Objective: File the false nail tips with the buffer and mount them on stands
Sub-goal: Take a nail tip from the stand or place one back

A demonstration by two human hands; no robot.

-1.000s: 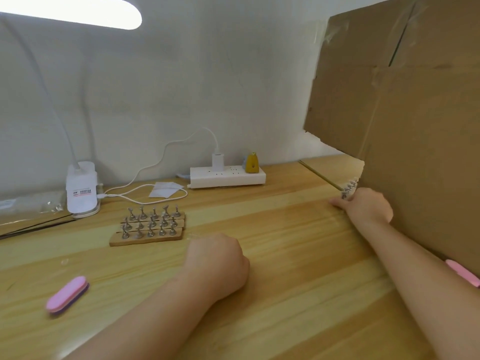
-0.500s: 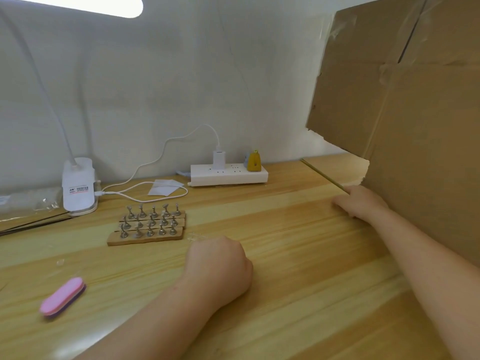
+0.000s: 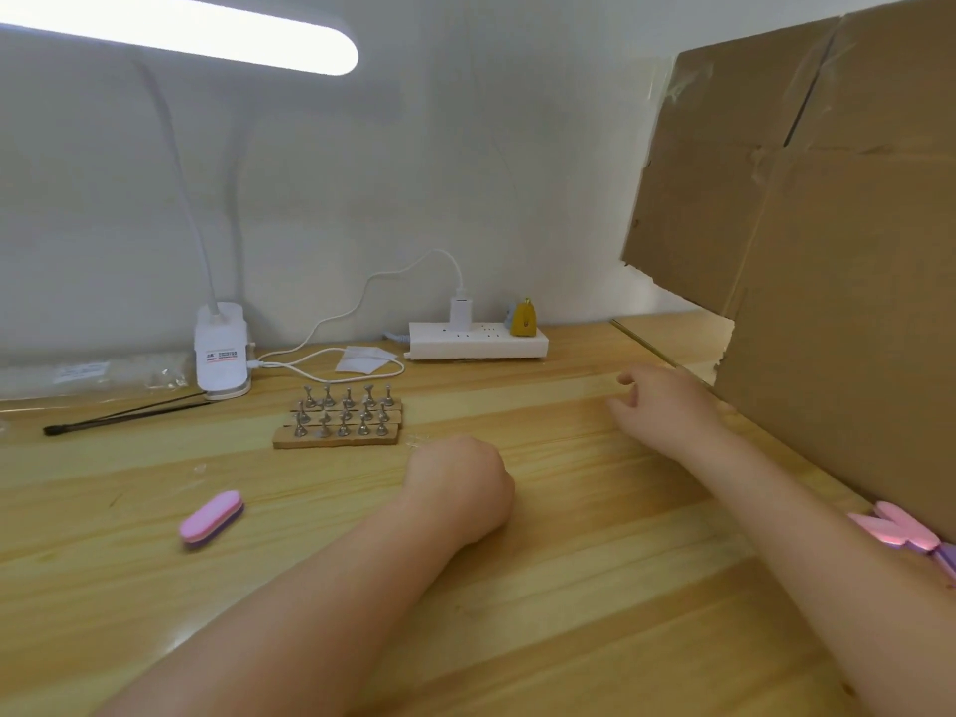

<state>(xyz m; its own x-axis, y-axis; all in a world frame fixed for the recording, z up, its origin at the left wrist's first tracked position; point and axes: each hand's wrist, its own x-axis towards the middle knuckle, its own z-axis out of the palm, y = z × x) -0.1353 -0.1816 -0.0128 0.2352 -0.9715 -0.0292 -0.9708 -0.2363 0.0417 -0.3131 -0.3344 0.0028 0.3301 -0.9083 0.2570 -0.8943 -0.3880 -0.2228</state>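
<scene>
The left hand (image 3: 458, 486) rested on the counter (image 3: 595, 509) with its fingers curled under in a fist, gripping nothing visible; the stands (image 3: 341, 419) stood just beyond those fingers, the pink buffer (image 3: 211, 519) well to their left. The right hand (image 3: 667, 401) hovered with fingers loosely spread, empty, beside the cardboard (image 3: 827, 302).

left hand (image 3: 458, 489) fisted on table (image 3: 569, 587); right hand (image 3: 667, 406) loose; buffer (image 3: 211, 518) left; stands (image 3: 341, 417) behind.
</scene>
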